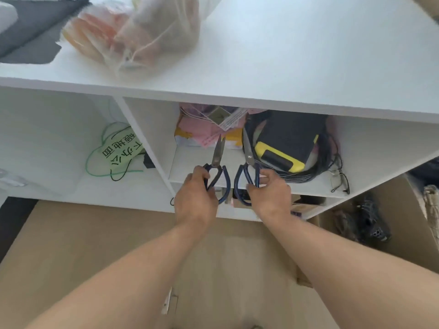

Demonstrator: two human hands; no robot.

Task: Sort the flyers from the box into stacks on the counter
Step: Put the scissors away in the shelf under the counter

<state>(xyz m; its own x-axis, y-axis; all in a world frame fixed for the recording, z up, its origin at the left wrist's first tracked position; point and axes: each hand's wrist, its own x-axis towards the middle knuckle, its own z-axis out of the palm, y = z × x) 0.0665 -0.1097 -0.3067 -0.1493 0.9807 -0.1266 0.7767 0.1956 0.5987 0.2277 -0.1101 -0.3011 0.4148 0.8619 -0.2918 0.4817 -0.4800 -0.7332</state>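
A white counter (308, 55) fills the top of the view, and under it is a white shelf unit (152, 148) with open cubbies. On the counter at 11 o'clock sits a see-through plastic bag (137, 34) with orange and pink things inside, next to a dark gray cloth (31, 32). In the middle cubby, at 12 o'clock from the hands, a yellow and white box (190, 138) holds pink flyers (206, 129). Beside it, at 1 o'clock, lies a black and yellow device (285, 143) ringed by black cords. The left hand (194, 198) grips the blue handles of one pair of scissors (218, 162), and the right hand (270, 193) grips a second pair of scissors (248, 167); both blades point into the cubby. At 9 o'clock, the left cubby holds a green tag (121, 150) with black writing. The floor (95, 245) below is tan, and a brown cardboard box (380, 222) sits at 3 o'clock.
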